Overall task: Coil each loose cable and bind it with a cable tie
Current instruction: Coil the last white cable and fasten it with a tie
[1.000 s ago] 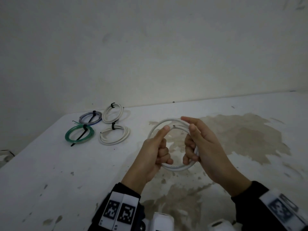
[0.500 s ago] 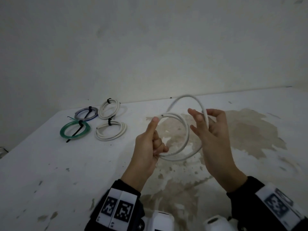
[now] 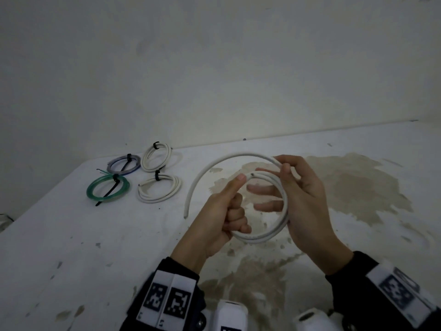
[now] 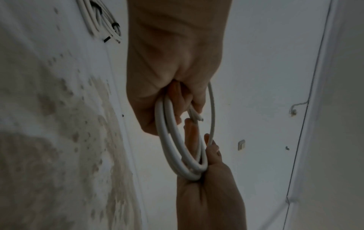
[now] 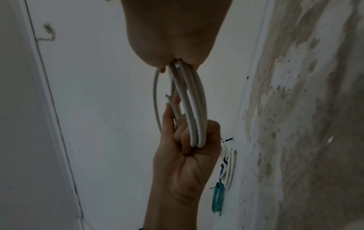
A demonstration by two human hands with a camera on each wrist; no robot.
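A white cable (image 3: 274, 232) is held above the table as a coil of about two turns. My left hand (image 3: 224, 211) grips the coil's lower left in a fist, thumb stretched up toward one cut end (image 3: 250, 174). My right hand (image 3: 307, 199) holds the right side, pinching the cable at the top while its other fingers reach through the ring. A loose tail arcs left from that pinch down to its free end (image 3: 186, 215). In the left wrist view the coil (image 4: 177, 147) runs between both hands; the right wrist view shows the coil (image 5: 195, 109) in the left fist (image 5: 183, 163).
At the table's back left lie bound coils with black ties: a green one (image 3: 107, 191), a blue-grey one (image 3: 124, 164) and two white ones (image 3: 156, 157) (image 3: 158, 191). The white table (image 3: 71, 247) has a big brown stain (image 3: 358, 187). A wall stands right behind it.
The compact coil has opened up: my right hand lifted one turn off it, and that turn now swings out to the left as a long loose tail. The left grip stayed.
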